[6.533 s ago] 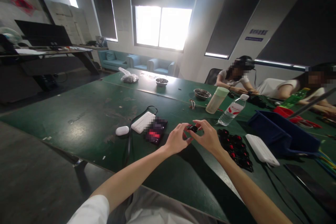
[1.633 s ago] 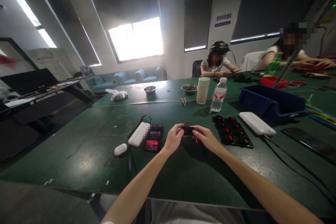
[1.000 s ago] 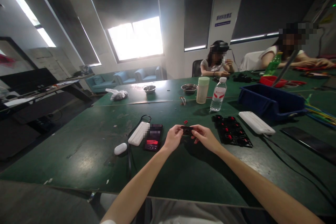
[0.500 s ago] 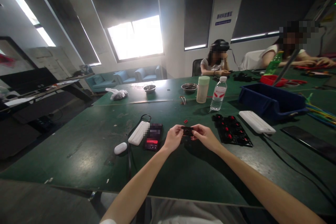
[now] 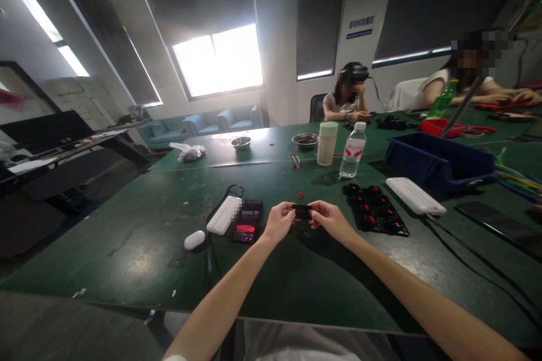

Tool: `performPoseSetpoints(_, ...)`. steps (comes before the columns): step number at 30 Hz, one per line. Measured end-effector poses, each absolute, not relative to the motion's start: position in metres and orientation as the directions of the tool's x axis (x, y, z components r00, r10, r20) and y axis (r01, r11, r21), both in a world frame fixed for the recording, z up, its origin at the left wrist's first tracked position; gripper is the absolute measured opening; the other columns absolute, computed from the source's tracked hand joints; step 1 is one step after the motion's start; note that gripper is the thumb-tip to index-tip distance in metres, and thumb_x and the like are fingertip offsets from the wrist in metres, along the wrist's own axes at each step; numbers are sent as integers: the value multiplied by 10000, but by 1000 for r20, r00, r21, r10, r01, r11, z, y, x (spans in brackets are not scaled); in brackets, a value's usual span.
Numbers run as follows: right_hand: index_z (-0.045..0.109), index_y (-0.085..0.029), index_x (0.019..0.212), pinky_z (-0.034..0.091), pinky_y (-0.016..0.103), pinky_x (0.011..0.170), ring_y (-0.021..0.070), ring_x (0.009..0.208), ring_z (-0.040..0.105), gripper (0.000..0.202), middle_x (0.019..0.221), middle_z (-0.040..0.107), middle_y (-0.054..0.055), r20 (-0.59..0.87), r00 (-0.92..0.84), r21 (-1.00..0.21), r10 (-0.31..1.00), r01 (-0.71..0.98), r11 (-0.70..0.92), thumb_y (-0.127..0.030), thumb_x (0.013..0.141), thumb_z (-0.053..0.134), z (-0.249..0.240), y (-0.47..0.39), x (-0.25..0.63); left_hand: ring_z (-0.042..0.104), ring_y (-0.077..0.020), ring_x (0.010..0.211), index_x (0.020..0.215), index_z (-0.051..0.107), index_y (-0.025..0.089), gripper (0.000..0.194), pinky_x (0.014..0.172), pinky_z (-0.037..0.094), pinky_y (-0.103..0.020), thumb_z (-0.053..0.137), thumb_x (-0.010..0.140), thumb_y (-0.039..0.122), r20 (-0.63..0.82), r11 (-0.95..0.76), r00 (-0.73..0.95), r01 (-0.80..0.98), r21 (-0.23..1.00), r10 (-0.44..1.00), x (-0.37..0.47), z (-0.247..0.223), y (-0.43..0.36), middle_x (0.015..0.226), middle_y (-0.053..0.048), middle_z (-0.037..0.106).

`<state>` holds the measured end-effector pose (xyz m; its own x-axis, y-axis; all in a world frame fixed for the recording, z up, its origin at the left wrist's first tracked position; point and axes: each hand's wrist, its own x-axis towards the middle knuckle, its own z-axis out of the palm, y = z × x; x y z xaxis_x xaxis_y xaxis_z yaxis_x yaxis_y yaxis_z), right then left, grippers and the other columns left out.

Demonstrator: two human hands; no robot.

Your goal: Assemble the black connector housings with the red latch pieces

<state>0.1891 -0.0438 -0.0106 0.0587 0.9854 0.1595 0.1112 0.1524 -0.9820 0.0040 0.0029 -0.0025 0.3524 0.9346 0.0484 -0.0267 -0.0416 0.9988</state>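
Observation:
Both hands pinch one small black rectangular part [image 5: 302, 212] above the green table [image 5: 139, 259]. My left hand [image 5: 280, 222] is closed on its left end, and my right hand [image 5: 329, 219] is closed on its right end. The part's exact kind is too small to make out. Just beyond it lies a small red piece [image 5: 300, 196]. To the right of my right hand, several black parts with red pieces form a block of rows [image 5: 375, 210]. A phone [image 5: 248, 221] with a lit screen lies left of my left hand.
White power banks [image 5: 224, 215] [image 5: 415, 196] and an earbud case [image 5: 194, 240] flank my arms. Farther back stand a water bottle [image 5: 353, 151], a green-lidded cup [image 5: 327, 144], metal bowls [image 5: 305, 141] and a blue bin [image 5: 440, 163]. Two people sit across the table.
The black part has tilted slightly between my fingers, and its face looks more evenly dark now. Both hands stay in nearly the same place.

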Motion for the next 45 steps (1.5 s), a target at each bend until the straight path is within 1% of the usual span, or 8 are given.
performPoseSetpoints(3,680,-187,967,558,289,525,161,596,638,355,699,658,-12,175,58,-979,983,119,167,-480,774,735,-10,-43,190,773,-175,775,1011,756,135,127,733,625,-283,729,887,146,-3,20,365,-41,999,931,4,-3,3,935,-74,801)
performPoseSetpoints(8,668,-193,968,508,282,518,143,529,581,353,625,613,-40,162,60,-980,985,129,153,-493,788,719,-8,-45,190,762,-170,749,982,764,119,115,719,615,-276,732,897,190,-55,95,392,-85,992,918,4,-6,5,923,-88,801)
performPoseSetpoints(14,659,-189,1001,482,275,520,134,521,563,380,629,616,-42,141,56,-983,988,127,133,-502,794,720,-7,-46,190,758,-161,727,976,736,116,159,667,593,-246,772,899,251,-45,94,399,-103,990,916,3,-7,5,910,-84,787)
performPoseSetpoints(19,663,-190,997,401,252,469,118,501,508,406,621,573,-55,132,62,-982,989,141,122,-528,782,729,-8,-45,190,766,-174,714,996,721,123,201,679,605,-272,767,916,301,-56,102,409,-91,991,911,3,-5,4,905,-88,783)
performPoseSetpoints(22,666,-187,994,383,248,466,112,500,494,407,627,567,-54,136,59,-982,989,137,127,-527,782,734,-8,-45,190,770,-174,715,1002,713,118,174,665,593,-256,746,931,274,-66,110,410,-86,990,910,3,-2,2,915,-94,784)
performPoseSetpoints(27,673,-180,993,356,243,453,92,478,448,420,648,577,-50,131,60,-986,990,110,124,-530,773,744,-9,-44,190,766,-155,720,1004,703,112,78,610,549,-201,665,951,153,-86,130,405,-82,988,910,4,5,-2,927,-91,785)
performPoseSetpoints(31,669,-185,994,311,236,445,81,463,403,426,628,551,-61,120,55,-990,991,78,115,-533,762,750,-10,-43,190,744,-135,681,983,698,114,92,587,531,-191,616,952,87,-103,143,391,-75,987,915,4,10,-4,893,-74,771)
performPoseSetpoints(45,687,-180,1035,325,232,442,80,479,427,450,720,629,-26,113,53,-989,992,100,107,-534,762,742,-9,-42,189,713,-119,643,969,701,122,62,591,532,-194,688,921,160,-121,187,380,-141,972,917,3,6,-2,867,-60,747)
